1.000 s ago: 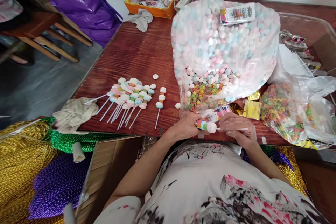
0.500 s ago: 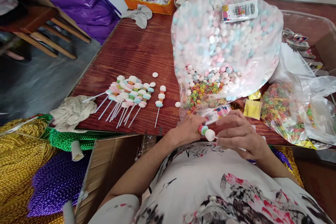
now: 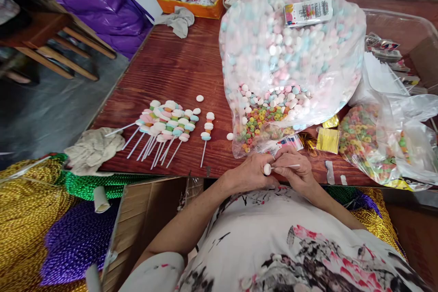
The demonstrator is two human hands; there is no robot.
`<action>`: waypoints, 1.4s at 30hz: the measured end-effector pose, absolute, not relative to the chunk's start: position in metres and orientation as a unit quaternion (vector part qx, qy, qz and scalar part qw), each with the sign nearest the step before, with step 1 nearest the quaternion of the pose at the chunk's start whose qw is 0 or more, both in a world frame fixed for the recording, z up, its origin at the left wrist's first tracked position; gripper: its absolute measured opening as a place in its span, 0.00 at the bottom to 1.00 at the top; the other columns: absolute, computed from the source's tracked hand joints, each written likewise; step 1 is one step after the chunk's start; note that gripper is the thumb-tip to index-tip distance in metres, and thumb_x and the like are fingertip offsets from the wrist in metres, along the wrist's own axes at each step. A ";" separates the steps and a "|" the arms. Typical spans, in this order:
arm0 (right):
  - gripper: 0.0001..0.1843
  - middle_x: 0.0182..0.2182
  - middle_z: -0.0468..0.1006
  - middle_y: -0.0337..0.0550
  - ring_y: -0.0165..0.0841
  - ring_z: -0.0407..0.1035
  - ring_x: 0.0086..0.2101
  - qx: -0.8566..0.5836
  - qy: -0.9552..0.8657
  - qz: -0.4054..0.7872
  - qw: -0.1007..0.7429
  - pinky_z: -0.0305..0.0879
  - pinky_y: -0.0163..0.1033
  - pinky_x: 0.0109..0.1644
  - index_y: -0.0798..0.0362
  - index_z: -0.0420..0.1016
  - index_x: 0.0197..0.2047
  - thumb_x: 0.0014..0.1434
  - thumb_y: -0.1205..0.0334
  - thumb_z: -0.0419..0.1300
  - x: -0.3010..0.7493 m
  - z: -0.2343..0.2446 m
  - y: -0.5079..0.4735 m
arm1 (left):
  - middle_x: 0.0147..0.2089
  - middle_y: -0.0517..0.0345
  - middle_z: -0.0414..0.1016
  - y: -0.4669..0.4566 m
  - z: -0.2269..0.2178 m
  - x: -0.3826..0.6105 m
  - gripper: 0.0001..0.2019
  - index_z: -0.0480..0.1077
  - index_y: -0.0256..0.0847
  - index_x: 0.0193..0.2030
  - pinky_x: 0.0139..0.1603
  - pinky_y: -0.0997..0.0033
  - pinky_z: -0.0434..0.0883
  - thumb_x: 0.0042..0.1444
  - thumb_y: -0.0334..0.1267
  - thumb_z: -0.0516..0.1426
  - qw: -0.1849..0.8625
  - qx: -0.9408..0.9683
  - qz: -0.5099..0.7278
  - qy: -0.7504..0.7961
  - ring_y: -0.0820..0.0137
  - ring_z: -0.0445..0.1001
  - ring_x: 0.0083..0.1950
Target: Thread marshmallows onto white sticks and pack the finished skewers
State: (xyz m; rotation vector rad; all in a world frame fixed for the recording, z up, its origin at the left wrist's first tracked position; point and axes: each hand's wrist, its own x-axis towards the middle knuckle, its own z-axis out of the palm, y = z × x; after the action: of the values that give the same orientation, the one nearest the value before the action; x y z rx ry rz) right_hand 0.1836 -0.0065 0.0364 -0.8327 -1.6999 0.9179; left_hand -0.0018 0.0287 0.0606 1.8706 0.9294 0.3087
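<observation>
The left hand (image 3: 253,172) is curled around the white candy (image 3: 267,169); the right hand's (image 3: 296,174) fingers grasp the thin stick (image 3: 291,166). I would keep the pressure gentle and straight.

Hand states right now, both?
Left hand: closed around a marshmallow skewer, mostly hidden.
Right hand: closed, fingers holding the skewer's white stick.
</observation>
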 end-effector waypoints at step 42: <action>0.08 0.30 0.81 0.40 0.37 0.74 0.42 -0.230 -0.726 0.466 0.450 0.69 0.47 0.50 0.45 0.80 0.40 0.64 0.60 0.59 0.185 0.040 0.024 | 0.17 0.68 0.62 0.037 0.054 -0.025 0.22 0.63 0.39 0.24 0.18 0.77 0.57 0.41 0.49 0.70 0.801 0.524 0.008 0.289 0.77 0.59 0.18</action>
State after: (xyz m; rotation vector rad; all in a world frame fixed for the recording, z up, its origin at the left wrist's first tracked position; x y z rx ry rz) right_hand 0.1851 0.0236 0.0399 -0.5692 -1.7957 1.1528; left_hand -0.0251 0.0368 0.0536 1.1237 0.6194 0.0181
